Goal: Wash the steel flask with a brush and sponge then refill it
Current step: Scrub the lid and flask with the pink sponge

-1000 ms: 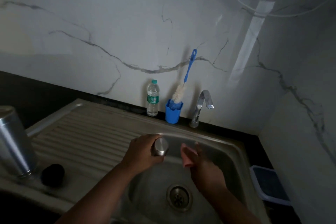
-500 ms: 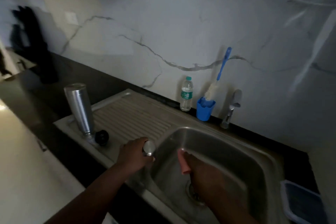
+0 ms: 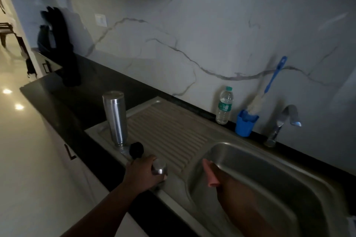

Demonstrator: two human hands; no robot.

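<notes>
The steel flask stands upside down at the left end of the ribbed drainboard. A black round cap lies just in front of it. My left hand grips a small steel cup-shaped lid at the drainboard's front edge. My right hand holds a pink sponge over the left rim of the sink basin. A blue-handled bottle brush leans in a blue holder by the wall.
A plastic water bottle stands by the wall left of the blue holder. The tap rises behind the basin. A dark shape sits on the black counter far left. The counter edge drops to the floor at left.
My left hand carried the steel lid leftward from above the basin to the drainboard's front edge. My right hand with the sponge followed to the basin's left rim. The view swung left.
</notes>
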